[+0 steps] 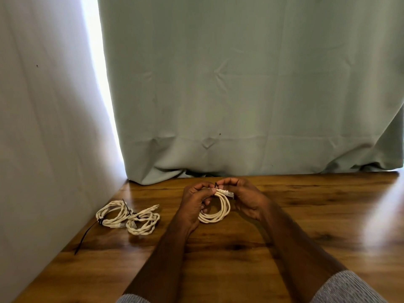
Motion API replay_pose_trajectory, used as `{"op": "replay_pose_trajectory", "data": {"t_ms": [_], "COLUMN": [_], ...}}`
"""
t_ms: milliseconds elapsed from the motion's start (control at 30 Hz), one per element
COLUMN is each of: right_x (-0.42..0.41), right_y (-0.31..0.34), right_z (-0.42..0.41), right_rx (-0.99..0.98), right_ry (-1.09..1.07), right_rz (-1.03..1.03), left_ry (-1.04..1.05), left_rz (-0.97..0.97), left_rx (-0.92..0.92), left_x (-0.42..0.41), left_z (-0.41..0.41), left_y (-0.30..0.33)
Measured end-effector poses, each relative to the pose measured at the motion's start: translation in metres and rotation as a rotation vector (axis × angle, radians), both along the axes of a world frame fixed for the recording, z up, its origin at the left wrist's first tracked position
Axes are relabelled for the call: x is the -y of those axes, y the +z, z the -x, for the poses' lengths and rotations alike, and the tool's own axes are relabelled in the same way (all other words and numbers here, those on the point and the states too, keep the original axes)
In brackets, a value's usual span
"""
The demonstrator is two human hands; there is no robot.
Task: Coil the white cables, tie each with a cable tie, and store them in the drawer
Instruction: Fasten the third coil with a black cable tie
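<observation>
Two hands are up over a brown wooden table [284, 226]. The left hand [195, 201] and the right hand [246, 199] hold one coiled white cable [218, 209] between them. The cable hangs down in round loops just above the table. The top of the coil is pinched by both hands. The fingers of the left hand are curled round the top of the loops, with the thumb pressed on the bundle. The fingers of the right hand are curled too and pinch the white plug ends at the top. A small black cable tie [216, 184] pokes up where the fingertips of both hands meet.

To the left, near the white wall [43, 127], two more coiled cables lie flat on the table. The far left coil [113, 213] has a black tie [86, 236] round it, and its long tail sticks out toward the table edge. The second coil [143, 220] touches the first one.

A pale green curtain [251, 84] hangs behind the table. Grey sleeves [347, 288] show at the bottom
</observation>
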State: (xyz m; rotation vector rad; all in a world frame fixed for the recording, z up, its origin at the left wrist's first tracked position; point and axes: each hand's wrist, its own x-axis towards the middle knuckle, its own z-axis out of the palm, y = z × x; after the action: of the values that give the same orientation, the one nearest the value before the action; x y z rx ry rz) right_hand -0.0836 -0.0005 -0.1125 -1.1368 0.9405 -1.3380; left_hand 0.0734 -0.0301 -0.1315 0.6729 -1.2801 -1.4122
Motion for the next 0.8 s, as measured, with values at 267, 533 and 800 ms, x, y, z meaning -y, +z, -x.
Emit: {"op": "replay_pose_trajectory", "data": {"t_ms": [267, 533, 800], "right_x": [0.0015, 0.0006, 0.0002], "right_y": [-0.0001, 0.0024, 0.0002], "right_z": [-0.0010, -0.0022, -0.0036], "right_rx": [0.019, 0.022, 0.017], "right_ry": [0.015, 0.016, 0.013], "right_rz": [0.023, 0.056, 0.062], "left_ry": [-0.005, 0.000, -0.011], "left_rz": [-0.004, -0.022, -0.031], "left_rx": [0.006, 0.016, 0.000], "left_x": [-0.0013, -0.0020, -0.0008], "left_z": [-0.0003, -0.0005, -0.0007], "left_y": [0.0016, 0.0032, 0.0026]}}
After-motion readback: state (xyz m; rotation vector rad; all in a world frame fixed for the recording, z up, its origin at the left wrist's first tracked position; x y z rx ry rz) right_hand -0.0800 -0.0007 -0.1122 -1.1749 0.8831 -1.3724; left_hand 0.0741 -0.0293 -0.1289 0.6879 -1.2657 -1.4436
